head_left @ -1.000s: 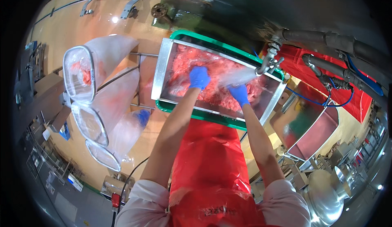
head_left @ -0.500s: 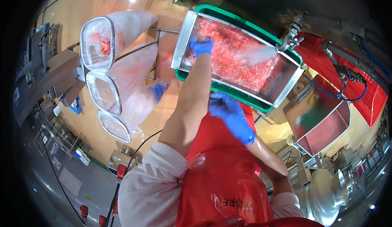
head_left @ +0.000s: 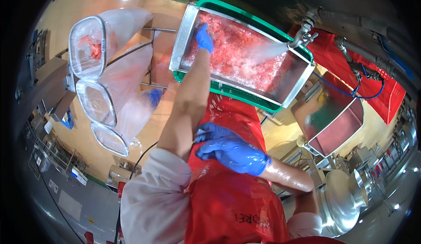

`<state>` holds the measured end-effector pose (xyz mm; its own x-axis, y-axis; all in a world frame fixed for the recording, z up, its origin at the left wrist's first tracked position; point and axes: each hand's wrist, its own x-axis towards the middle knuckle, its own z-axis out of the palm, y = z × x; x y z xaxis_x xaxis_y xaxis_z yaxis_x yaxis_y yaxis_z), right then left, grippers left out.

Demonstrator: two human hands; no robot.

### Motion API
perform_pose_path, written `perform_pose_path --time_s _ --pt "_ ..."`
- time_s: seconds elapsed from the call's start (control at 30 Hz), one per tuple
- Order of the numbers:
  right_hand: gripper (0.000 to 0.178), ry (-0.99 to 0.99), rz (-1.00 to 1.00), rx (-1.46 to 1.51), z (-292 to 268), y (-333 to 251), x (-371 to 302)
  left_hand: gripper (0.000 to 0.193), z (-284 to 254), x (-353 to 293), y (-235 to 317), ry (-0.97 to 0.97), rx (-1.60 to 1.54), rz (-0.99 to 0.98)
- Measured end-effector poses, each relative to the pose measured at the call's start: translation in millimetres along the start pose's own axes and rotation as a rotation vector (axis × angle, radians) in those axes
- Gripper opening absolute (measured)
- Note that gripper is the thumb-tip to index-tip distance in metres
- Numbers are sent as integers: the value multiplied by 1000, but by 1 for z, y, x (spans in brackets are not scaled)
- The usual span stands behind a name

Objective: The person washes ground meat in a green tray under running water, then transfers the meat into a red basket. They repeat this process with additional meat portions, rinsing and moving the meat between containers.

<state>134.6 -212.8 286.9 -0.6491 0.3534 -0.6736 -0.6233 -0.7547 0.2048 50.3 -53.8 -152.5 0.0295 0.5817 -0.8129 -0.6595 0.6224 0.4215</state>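
My left hand (head_left: 204, 40), in a blue glove, reaches into the left end of a metal basin (head_left: 180, 37) holding pinkish-red, meat-like pieces (head_left: 237, 46) in water. How its fingers lie cannot be made out. A tap (head_left: 302, 37) at the right sprays water across the pieces. Beneath and around the basin shows a green tub (head_left: 245, 95). My right hand (head_left: 232, 149), in a wet blue glove, hangs in front of my red apron (head_left: 237, 204), beside my left elbow. Its fingers are apart and nothing shows in them.
On the left, several clear plastic bags (head_left: 131, 29) hang from oval hoops on a metal rack (head_left: 151, 68); one holds pinkish pieces (head_left: 93, 46). A reddish rectangular tub (head_left: 337, 134) stands at the right, below pipes (head_left: 355, 59) and a blue hose (head_left: 372, 97).
My left hand has moved farther up along the basin's left end. My right hand has come down and leftward, closer to my left elbow. The whole view has shifted slightly.
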Motion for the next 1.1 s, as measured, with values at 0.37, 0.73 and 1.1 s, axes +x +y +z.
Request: perform_pose_path --time_s 0.37,0.73,1.1 --pt "34 695 -951 -2102 -211 -218 207 41 31 -158 -31 -737 2079 448" --pt "40 1021 -518 -2324 -332 -186 223 53 6 -123 117 185 1834 783" --pt "37 867 -300 -2208 -233 -164 167 48 24 -112 119 210 1825 726"
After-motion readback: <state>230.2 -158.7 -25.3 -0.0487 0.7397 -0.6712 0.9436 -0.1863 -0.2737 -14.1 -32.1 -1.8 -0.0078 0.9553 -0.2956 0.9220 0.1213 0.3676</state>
